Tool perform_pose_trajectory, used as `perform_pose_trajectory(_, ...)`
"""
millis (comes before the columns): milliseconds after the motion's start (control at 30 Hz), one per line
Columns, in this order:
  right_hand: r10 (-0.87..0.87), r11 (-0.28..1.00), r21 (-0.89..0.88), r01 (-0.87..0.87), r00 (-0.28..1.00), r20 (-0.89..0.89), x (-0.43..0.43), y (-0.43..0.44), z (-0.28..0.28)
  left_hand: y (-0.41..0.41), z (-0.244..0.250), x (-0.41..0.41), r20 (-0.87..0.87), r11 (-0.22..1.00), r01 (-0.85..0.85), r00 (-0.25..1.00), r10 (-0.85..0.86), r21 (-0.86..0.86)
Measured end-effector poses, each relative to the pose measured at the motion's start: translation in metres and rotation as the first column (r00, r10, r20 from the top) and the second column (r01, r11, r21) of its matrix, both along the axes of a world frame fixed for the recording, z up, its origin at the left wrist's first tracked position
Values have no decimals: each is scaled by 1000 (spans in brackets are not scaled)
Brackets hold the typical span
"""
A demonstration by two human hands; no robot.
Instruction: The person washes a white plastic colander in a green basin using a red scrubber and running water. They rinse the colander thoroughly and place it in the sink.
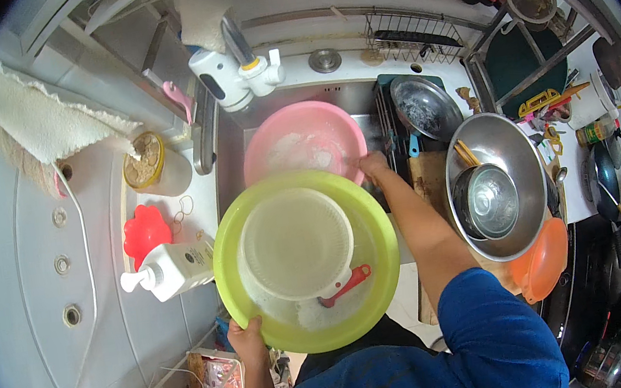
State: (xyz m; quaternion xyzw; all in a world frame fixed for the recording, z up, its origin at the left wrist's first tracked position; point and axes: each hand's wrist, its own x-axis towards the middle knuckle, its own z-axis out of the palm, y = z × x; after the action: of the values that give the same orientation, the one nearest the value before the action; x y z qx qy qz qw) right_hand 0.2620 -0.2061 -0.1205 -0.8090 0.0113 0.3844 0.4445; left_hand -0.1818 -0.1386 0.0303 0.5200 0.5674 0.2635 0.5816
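My left hand point(248, 341) grips the near left rim of a lime-green plastic basin point(381, 297), holding it up in front of my body. Inside that basin are a translucent white plastic container point(296, 243), soapy water and a red-handled utensil point(347, 287) whose head is partly under the suds. Beyond it, a pink plastic basin point(300, 118) with suds in it stands in the stainless steel sink point(231, 157). My right hand point(372, 166) holds the pink basin's right rim, fingers over the inside. The green basin hides the pink one's near edge.
A white faucet point(258, 76) overhangs the sink's back left. Left are a pump bottle point(178, 269), a red flower-shaped bowl point(146, 235) and a yellow-rimmed jar point(154, 165). Right are a metal strainer-like bowl point(426, 106), a large steel bowl point(492, 132) holding smaller bowls, and an orange basin point(543, 259).
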Motion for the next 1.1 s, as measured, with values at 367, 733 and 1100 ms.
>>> perform_pose_trajectory(367,-165,956,292,10,842,514,20,-34,120,10,-1,-12,3,989,127,992,-127,-74)
perform_pose_trajectory(733,-128,990,137,33,620,774,12,-112,254,20,-10,-18,148,957,209,972,-181,-202)
perform_pose_trajectory(1100,-289,957,186,221,691,663,0,-215,336,31,-14,-28,253,892,304,941,-226,-334)
